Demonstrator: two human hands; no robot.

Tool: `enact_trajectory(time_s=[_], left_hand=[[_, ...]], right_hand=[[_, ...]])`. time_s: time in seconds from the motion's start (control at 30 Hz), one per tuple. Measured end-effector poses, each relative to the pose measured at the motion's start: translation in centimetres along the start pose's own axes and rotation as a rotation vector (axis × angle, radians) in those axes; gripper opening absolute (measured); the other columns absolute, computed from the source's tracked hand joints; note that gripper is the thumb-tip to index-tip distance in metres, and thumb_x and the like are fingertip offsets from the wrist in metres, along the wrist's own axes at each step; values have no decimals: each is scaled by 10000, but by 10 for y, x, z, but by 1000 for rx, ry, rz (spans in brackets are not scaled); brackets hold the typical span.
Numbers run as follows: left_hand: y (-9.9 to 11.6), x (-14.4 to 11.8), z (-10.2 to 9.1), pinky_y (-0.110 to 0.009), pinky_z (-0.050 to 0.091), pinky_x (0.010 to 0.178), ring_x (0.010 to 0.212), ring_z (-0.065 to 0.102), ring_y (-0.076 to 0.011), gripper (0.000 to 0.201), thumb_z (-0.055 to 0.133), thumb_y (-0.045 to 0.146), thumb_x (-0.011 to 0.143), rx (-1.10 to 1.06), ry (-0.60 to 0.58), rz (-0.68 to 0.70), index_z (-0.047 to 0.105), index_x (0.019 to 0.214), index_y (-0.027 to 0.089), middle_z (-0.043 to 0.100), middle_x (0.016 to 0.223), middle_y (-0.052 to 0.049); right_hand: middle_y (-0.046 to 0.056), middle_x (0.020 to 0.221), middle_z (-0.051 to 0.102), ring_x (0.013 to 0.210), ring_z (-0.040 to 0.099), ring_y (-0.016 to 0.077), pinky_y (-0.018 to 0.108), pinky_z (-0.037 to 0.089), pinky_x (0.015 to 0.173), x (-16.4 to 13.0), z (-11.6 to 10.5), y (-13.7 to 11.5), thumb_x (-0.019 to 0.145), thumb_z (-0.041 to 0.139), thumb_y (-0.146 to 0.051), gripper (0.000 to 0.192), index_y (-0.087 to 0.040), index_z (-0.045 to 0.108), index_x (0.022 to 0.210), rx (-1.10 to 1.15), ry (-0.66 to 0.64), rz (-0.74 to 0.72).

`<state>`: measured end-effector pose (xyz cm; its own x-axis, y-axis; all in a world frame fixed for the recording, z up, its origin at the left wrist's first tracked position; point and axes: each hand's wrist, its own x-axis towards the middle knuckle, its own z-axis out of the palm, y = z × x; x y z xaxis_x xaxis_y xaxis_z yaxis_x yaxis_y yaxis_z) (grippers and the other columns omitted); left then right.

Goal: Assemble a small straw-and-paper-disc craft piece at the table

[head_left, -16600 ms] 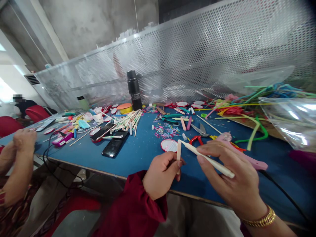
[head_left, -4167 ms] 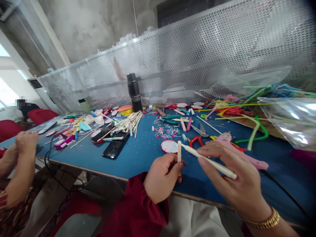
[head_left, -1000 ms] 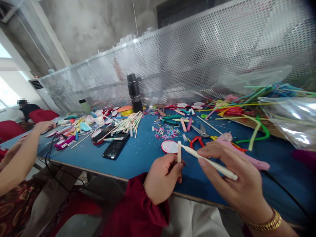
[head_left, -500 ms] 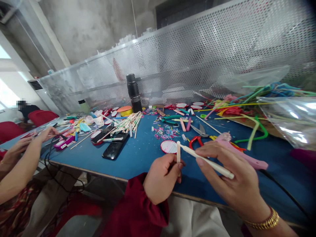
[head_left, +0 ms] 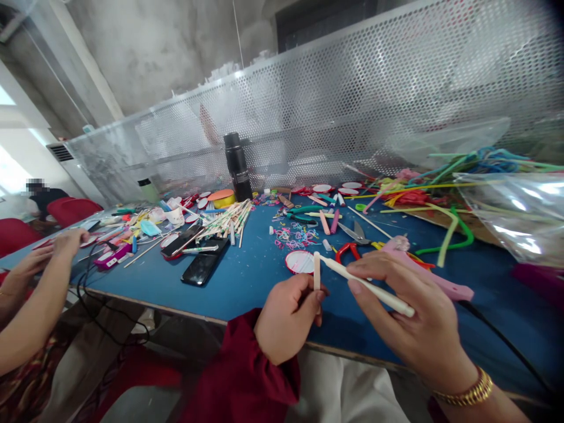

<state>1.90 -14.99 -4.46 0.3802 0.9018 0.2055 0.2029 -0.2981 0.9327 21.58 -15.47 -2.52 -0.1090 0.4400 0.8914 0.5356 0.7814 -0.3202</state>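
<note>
Holding two pale sticks together above the near edge of a blue table [head_left: 247,276], a person in a dark red sleeve [head_left: 247,376] works amid a scatter of craft supplies. The left hand [head_left: 286,320] is curled shut around a short cream stick [head_left: 316,271], gripped upright so that its top stands clear of the fist. The right hand [head_left: 409,329], a gold bangle [head_left: 465,390] at its wrist, pinches a longer white stick [head_left: 370,286] between thumb and fingers; that stick slants up to the left, and its tip meets the top of the short one. Just beyond the hands lie a round white disc with a red rim [head_left: 299,262], red-handled scissors [head_left: 348,249] and a pink glue gun [head_left: 423,273] whose black cord trails off to the right. Farther back are loose coloured rubber bands [head_left: 296,236], a heap of wooden sticks [head_left: 229,218], two dark phones [head_left: 198,258] and a black flask [head_left: 237,166] standing before a perforated metal screen [head_left: 352,100]. At the far left, another person's hands [head_left: 53,249] rest at the table's edge.
</note>
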Motion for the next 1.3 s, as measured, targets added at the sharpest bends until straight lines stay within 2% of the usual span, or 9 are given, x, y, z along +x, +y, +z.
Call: enact_trajectory(time_s=[0.4,1.3], left_hand=[[-1,0,0,-234,414,626,597,542,-110,260,516,392,1003,4,2,-7,637,1005,162,601,648,15],[-2,0,0,-237,413,630,596,543,-112,227,522,369,1000,-9,11,-6,634,999,171,601,640,19]], right_hand=[[36,860,725,795,695,236,396,557,737,1,1,-2,884,701,-188,103,-261,671,951,20,6,11],[35,904,721,813,692,228,392,547,765,-1,1,0,876,700,-159,159,-254,653,994,-40,27,4]])
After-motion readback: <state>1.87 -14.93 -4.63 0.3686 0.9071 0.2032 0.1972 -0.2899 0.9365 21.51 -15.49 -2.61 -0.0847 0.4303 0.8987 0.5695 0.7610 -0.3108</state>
